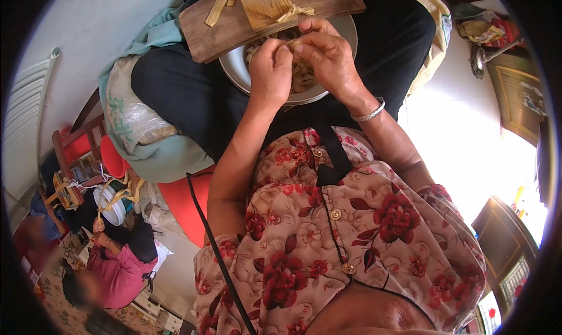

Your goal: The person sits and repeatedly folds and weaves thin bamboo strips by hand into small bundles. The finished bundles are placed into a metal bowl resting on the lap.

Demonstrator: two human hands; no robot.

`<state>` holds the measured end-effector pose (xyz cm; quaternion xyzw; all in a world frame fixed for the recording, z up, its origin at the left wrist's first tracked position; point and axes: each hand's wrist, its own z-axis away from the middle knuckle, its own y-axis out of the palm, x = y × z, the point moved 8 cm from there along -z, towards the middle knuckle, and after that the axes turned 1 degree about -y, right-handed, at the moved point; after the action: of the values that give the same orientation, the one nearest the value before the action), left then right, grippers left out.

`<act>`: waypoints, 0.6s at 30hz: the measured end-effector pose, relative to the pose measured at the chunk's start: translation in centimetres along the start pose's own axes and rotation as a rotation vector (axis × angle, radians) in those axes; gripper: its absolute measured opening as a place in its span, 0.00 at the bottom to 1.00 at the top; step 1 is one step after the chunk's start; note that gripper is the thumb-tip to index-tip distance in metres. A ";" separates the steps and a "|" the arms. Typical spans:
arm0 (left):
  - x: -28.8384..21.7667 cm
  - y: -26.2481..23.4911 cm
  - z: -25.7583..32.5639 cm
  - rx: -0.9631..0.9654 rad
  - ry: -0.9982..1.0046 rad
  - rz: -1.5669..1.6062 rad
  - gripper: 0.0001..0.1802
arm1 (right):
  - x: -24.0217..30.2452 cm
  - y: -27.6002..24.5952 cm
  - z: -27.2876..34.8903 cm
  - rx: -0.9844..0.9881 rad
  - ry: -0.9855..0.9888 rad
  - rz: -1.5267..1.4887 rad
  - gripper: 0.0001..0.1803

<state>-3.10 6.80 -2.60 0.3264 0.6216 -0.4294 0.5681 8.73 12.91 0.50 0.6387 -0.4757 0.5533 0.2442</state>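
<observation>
My left hand (271,71) and my right hand (329,55) meet above a white bowl (346,33) in my lap. Both are closed, fingertips pinching a small yellowish strip (291,44) between them; most of it is hidden by the fingers. Beneath them, the bowl holds many pale tan pieces (302,79). Across the bowl's far side lies a wooden board (205,45). On it rest a wide, ribbed yellow sheet (266,8), a knotted yellow strip (294,11) and a short flat strip (216,12).
A clear plastic bag (143,110) lies on pale green cloth (167,159) beside my left leg. Lower left, another person in a pink top (123,279) handles yellow strips near a white-lidded bucket (113,205). A red bucket (113,156) stands beyond.
</observation>
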 end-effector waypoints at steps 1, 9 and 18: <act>0.8 0.2 0.5 0.026 -0.131 0.133 0.09 | 0.2 -0.3 -0.3 -0.026 -0.006 0.014 0.05; -2.0 -2.9 3.9 -0.048 0.311 -0.514 0.05 | -4.5 -2.4 -2.1 -0.076 0.260 -0.462 0.12; -2.7 -2.5 1.3 0.159 0.254 -0.423 0.08 | 0.1 -0.5 -2.1 0.597 0.078 0.311 0.17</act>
<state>-4.42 4.78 0.47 0.2842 0.7067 -0.5418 0.3554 8.20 14.86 1.25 0.5803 -0.3745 0.7229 -0.0230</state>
